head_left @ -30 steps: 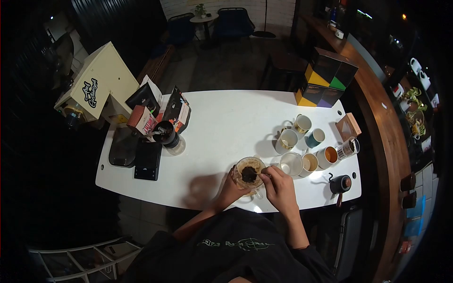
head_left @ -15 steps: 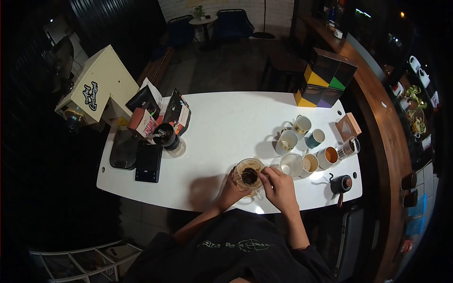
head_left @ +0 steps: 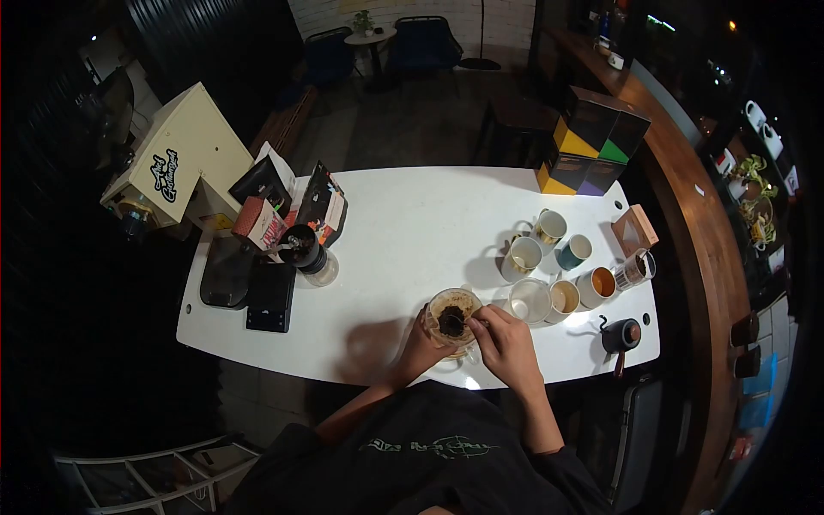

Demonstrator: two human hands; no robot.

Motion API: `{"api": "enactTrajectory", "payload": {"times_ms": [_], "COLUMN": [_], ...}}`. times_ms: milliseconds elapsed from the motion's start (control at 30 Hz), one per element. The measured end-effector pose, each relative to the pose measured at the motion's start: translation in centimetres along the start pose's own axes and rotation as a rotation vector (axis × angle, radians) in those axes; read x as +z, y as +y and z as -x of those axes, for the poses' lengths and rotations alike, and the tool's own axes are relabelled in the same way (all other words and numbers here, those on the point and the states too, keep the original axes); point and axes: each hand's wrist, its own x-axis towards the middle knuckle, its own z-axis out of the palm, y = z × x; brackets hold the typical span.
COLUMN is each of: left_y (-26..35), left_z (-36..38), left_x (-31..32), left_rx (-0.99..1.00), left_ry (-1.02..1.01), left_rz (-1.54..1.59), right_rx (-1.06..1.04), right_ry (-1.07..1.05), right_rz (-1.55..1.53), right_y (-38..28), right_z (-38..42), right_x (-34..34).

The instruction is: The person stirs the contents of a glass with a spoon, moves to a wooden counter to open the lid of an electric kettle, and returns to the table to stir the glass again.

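A coffee dripper (head_left: 437,302) with a stained inner wall and dark wet coffee grounds (head_left: 451,321) at its bottom is near the table's front edge. My left hand (head_left: 421,345) wraps around its left side. My right hand (head_left: 505,342) is at the right rim, with thumb and fingers pinched together over the opening. Something thin may be between these fingertips, too small to make out. Beneath the dripper, part of a clear glass vessel (head_left: 469,355) shows, mostly hidden by the dripper and my hands.
Right of my hands stand a clear glass (head_left: 530,300) and several cups, with a black kettle (head_left: 620,335) beyond. On the left are a hand grinder (head_left: 318,263), a black scale (head_left: 269,298) and coffee bags (head_left: 322,206). Stacked boxes (head_left: 592,142) stand at the back right of the white table (head_left: 412,223).
My right fingertips have shifted slightly left, further over the dripper's opening. The left hand and dripper have barely moved.
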Motion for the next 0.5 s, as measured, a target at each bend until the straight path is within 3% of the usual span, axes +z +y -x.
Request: {"api": "enactTrajectory", "payload": {"times_ms": [233,433,500], "left_y": [0.3,0.4,1.0], "left_z": [0.2,0.1,0.2], "left_x": [0.0,-0.1,-0.2], "left_rx": [-0.022,-0.027,-0.038], "left_ry": [0.005,-0.016,-0.007], "left_rz": [0.003,0.028,0.031], "right_rx": [0.053,0.043,0.056], "right_ry": [0.025,-0.032,0.073], "right_rz": [0.097,-0.032,-0.056], "right_y": [0.3,0.2,0.5], "right_z": [0.0,0.2,0.1], "right_x": [0.0,-0.3,0.2]}}
